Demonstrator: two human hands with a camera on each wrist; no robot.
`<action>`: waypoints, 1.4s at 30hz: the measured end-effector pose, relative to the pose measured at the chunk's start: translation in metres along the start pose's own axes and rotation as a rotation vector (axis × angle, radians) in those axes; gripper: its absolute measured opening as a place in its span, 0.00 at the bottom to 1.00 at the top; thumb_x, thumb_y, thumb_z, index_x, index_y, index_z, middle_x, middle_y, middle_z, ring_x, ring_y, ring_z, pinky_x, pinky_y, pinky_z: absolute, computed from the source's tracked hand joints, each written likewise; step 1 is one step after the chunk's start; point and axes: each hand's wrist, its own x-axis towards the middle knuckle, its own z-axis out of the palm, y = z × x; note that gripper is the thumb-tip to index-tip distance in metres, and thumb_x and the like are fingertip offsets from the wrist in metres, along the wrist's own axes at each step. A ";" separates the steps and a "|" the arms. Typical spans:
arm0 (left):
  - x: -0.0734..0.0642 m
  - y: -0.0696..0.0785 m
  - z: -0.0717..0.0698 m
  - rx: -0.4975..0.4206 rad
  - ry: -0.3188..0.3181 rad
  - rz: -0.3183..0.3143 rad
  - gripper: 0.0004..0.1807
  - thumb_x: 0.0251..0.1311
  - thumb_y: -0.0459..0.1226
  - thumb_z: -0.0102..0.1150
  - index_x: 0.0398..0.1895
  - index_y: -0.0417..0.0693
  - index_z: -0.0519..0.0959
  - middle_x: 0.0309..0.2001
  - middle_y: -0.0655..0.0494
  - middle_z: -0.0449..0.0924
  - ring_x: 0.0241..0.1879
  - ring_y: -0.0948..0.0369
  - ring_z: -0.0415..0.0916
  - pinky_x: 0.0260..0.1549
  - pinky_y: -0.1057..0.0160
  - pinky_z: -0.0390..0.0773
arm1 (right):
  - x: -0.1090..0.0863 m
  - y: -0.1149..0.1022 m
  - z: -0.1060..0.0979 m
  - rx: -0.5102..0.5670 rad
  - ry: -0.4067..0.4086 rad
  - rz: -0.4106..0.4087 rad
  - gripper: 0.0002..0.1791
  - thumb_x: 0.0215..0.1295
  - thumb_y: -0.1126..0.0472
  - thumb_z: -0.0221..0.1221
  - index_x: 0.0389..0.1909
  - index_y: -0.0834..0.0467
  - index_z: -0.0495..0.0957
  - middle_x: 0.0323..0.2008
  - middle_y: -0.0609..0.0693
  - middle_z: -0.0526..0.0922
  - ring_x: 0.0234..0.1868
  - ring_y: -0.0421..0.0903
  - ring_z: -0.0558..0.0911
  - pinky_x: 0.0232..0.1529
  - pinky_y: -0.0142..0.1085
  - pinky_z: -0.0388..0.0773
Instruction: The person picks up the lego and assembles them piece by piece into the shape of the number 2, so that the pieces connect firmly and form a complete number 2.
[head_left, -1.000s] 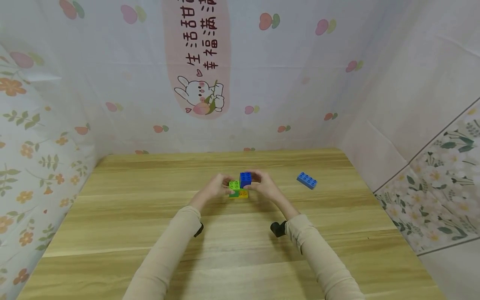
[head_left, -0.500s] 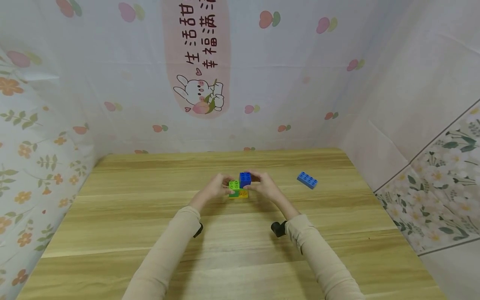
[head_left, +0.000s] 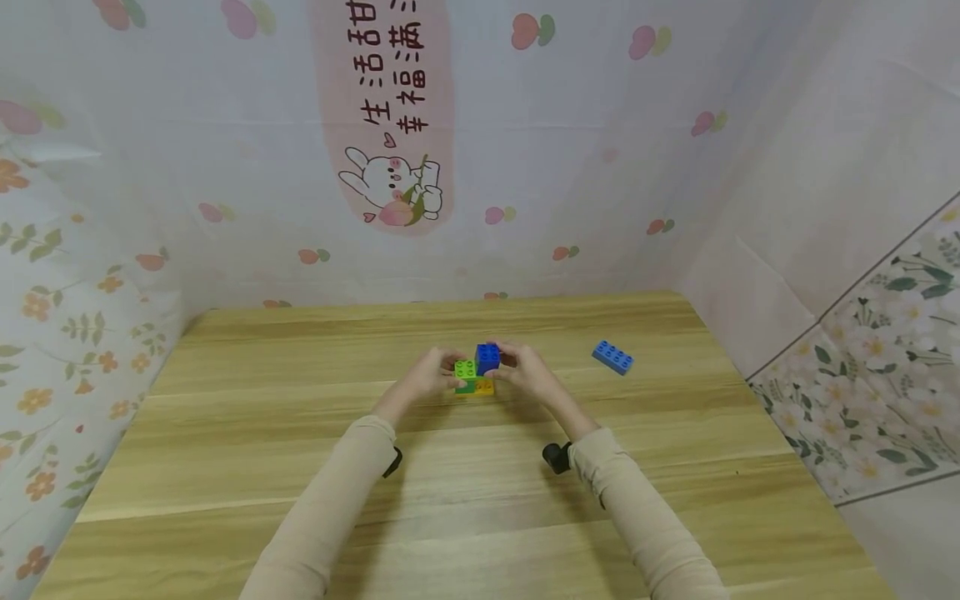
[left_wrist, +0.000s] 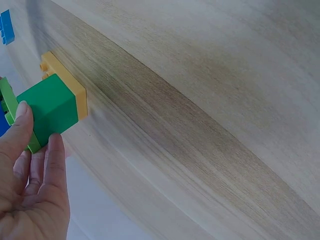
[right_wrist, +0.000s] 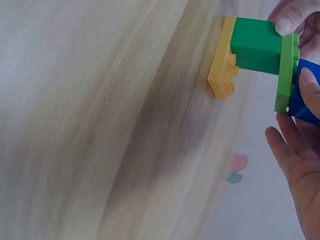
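Observation:
A small stack of toy building bricks stands between the hands. Its base is a flat yellow brick [right_wrist: 220, 60] on the table, with a dark green block [left_wrist: 50, 107] on its left end. A flat light green brick [right_wrist: 285, 72] lies across the block and overhangs to the right. My left hand [head_left: 427, 375] holds the stack's left side, thumb and fingers at the dark green block and light green brick. Over the overhanging end, my right hand [head_left: 523, 367] grips a dark blue brick [head_left: 487, 358] between thumb and fingers, right at the light green brick's top.
A lighter blue brick [head_left: 613, 357] with two rows of studs lies on the wooden table [head_left: 480, 500] to the right of the stack. Behind the table hangs a patterned white curtain [head_left: 570, 167]. Black wrist mounts [head_left: 557, 457] sit near both sleeve cuffs.
The head view has shifted slightly, so everything sits a little further left. Both hands and the bricks keep the same arrangement.

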 end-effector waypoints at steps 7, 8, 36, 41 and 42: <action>0.005 -0.009 0.000 -0.011 -0.005 0.034 0.24 0.54 0.33 0.62 0.55 0.36 0.72 0.52 0.42 0.75 0.50 0.51 0.74 0.50 0.57 0.76 | 0.001 0.000 0.001 -0.027 -0.027 0.002 0.29 0.58 0.71 0.57 0.61 0.71 0.62 0.57 0.68 0.68 0.55 0.62 0.74 0.54 0.45 0.75; 0.005 -0.009 0.000 -0.010 -0.001 0.031 0.24 0.54 0.33 0.62 0.55 0.36 0.72 0.52 0.42 0.75 0.51 0.51 0.74 0.50 0.57 0.76 | 0.002 0.000 0.001 -0.032 -0.029 0.007 0.29 0.58 0.71 0.57 0.61 0.70 0.62 0.57 0.68 0.68 0.55 0.61 0.74 0.53 0.45 0.75; -0.002 0.001 0.001 0.028 0.038 -0.017 0.24 0.53 0.30 0.61 0.55 0.36 0.72 0.54 0.42 0.75 0.52 0.49 0.73 0.53 0.55 0.75 | 0.000 0.010 0.005 0.000 -0.003 0.049 0.24 0.58 0.66 0.59 0.57 0.68 0.69 0.54 0.62 0.71 0.49 0.57 0.78 0.46 0.36 0.80; 0.000 0.000 0.002 0.032 0.032 -0.020 0.24 0.53 0.31 0.61 0.55 0.36 0.72 0.54 0.42 0.75 0.53 0.49 0.72 0.53 0.54 0.74 | 0.001 0.009 0.004 -0.024 -0.012 0.028 0.23 0.58 0.67 0.59 0.55 0.69 0.70 0.53 0.63 0.71 0.48 0.56 0.79 0.47 0.37 0.80; 0.000 0.000 0.002 0.032 0.031 -0.020 0.24 0.53 0.31 0.61 0.55 0.36 0.72 0.54 0.42 0.75 0.53 0.49 0.72 0.53 0.54 0.74 | 0.000 0.008 0.003 -0.025 -0.017 0.030 0.23 0.58 0.67 0.59 0.55 0.69 0.71 0.52 0.63 0.71 0.48 0.56 0.79 0.47 0.38 0.80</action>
